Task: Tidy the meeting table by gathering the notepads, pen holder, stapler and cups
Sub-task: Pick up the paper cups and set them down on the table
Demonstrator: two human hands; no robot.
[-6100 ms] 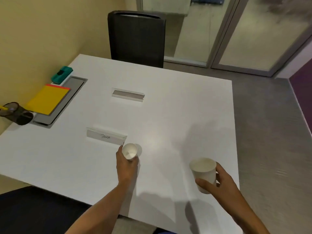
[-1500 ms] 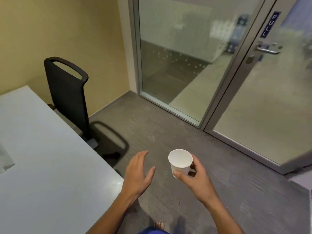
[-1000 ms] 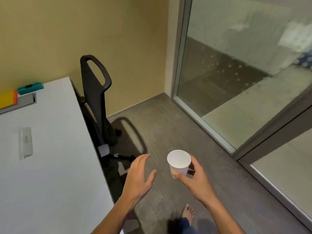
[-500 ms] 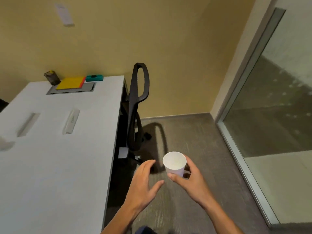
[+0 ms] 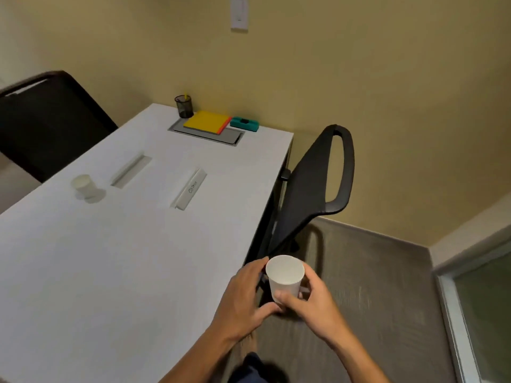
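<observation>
A white paper cup (image 5: 284,277) is held just off the right edge of the white table (image 5: 110,272), above the carpet. My right hand (image 5: 315,308) grips its lower wall from the right. Wrapped against its left side is my left hand (image 5: 243,297), fingers at the rim and thumb near the base. A second white cup (image 5: 85,186) stands on the table's left part. At the far end sit a black mesh pen holder (image 5: 184,106), a yellow notepad (image 5: 206,122) over an orange one, and a teal stapler (image 5: 244,124).
Two white name plates (image 5: 190,189) (image 5: 131,171) lie mid-table. A grey cable tray (image 5: 232,136) lies under the notepads. A black chair (image 5: 312,189) stands tucked at the table's right side, another chair (image 5: 47,120) at the far left. A glass panel (image 5: 484,313) is on the right.
The view has swung left from the glass door back to the table. My left hand, open half a second ago, has closed onto the cup beside my right hand.
</observation>
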